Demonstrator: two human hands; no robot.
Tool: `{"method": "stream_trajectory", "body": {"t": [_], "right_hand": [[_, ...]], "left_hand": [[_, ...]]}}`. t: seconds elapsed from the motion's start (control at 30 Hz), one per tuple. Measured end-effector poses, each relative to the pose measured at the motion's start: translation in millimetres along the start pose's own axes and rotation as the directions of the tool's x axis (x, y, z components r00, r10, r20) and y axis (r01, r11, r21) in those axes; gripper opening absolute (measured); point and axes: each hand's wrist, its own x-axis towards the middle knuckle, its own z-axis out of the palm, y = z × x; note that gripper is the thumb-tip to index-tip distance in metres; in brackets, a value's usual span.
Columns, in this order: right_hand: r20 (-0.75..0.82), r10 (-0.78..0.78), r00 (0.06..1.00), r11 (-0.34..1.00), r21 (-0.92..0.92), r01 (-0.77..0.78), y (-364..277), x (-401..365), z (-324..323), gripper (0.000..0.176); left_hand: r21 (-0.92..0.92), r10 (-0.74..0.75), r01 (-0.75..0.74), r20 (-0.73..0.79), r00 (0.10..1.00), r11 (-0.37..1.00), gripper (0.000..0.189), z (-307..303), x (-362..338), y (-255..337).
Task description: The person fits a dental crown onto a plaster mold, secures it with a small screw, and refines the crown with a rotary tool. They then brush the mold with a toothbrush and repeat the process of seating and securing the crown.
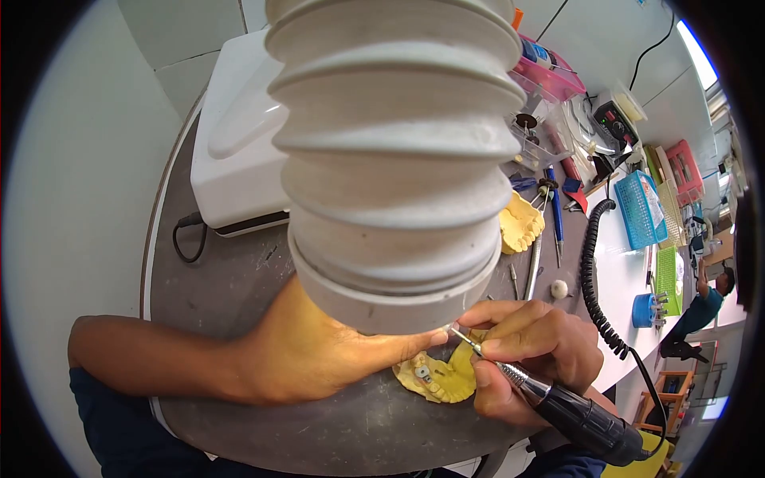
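My right hand point(542, 350) grips a black and silver rotary handpiece point(586, 418) like a pen, its thin bur pointing up and left. My left hand point(319, 358) reaches in from the left, thumb stretched toward the bur tip. Its other fingers are behind the white corrugated hose point(398, 143); something small and pale shows at the thumb tip, too small to name. Just below the hands lies a yellowish dental model point(454, 378) with teeth and a grey metal piece. A second, cream dental model point(522, 223) stands behind the hose's right edge.
A white machine point(239, 151) stands at the back left. Tools, including a blue-handled one point(557, 215), lie at the right beside a coiled black cord point(590, 263). Further right are a blue basket point(640, 211), a green basket point(668, 279) and a blue bur holder point(644, 311). Another person point(701, 307) is at far right.
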Motion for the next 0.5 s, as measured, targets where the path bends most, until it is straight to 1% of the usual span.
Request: {"method": "stream_trajectory", "body": {"t": [0.07, 0.2, 0.27, 0.4, 0.5], "right_hand": [[-0.014, -0.067, 0.998, 0.998, -0.017, 0.066, 3, 1, 2, 0.026], [-0.014, -0.091, 0.996, 0.995, -0.03, 0.091, 4, 7, 3, 0.025], [-0.022, -0.15, 0.988, 0.985, -0.086, 0.147, 3, 12, 4, 0.024], [-0.033, -0.154, 0.987, 0.981, -0.128, 0.149, 2, 10, 3, 0.024], [-0.045, -0.194, 0.98, 0.97, -0.162, 0.184, 4, 12, 4, 0.025]], "left_hand": [[-0.004, -0.004, 0.004, -0.002, 1.0, 1.0, 0.034, 0, 0, 0], [-0.009, -0.008, 0.008, 0.007, 1.0, 1.0, 0.034, -1, -1, 0], [-0.004, -0.012, 0.012, 0.014, 1.0, 1.0, 0.034, -2, -1, 0], [-0.012, -0.024, 0.024, 0.013, 1.0, 1.0, 0.035, -3, 0, 1], [-0.023, -0.049, 0.049, 0.007, 0.999, 0.999, 0.035, -3, 0, 4]]}}
